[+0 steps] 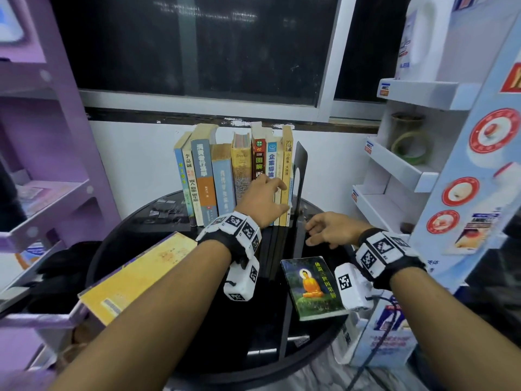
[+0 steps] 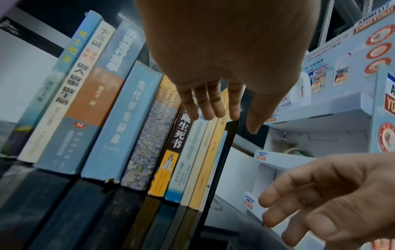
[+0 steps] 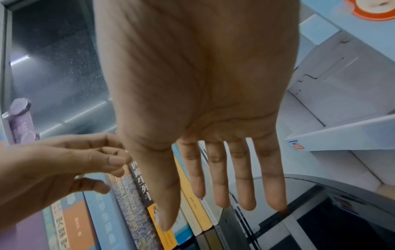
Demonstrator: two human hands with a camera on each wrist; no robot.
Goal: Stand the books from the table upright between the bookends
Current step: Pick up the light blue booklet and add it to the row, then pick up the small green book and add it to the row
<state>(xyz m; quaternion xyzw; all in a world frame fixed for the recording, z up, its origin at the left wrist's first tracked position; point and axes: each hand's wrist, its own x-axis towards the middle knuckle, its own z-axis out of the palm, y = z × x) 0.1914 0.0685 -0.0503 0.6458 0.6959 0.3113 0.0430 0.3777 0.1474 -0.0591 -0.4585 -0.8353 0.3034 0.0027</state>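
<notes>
**Two books flat, row upright at the back**

Nearest on the black round worktop [image 1: 146, 320]: a large yellow book [image 1: 135, 277] lying flat at the left edge, partly under the left forearm, and a small green book with a seated orange figure [image 1: 313, 287] lying flat toward the right. Beyond these, right hand [image 1: 328, 231] low over the worktop, fingers straight and spread, holding nothing, just beside the base of the black bookend [image 1: 300, 167]. Left hand [image 1: 260, 198] further in, fingers relaxed, fingertips against the spines at the right end of the row of upright books [image 1: 225, 176]; whether pressing or only touching, cannot tell. Thin blue book [image 1: 291, 193] standing between the orange-spined book and the bookend. Behind all, white wall and dark window [image 1: 197, 46]; purple shelving [image 1: 42, 165] left, white display rack [image 1: 408, 165] right.
</notes>
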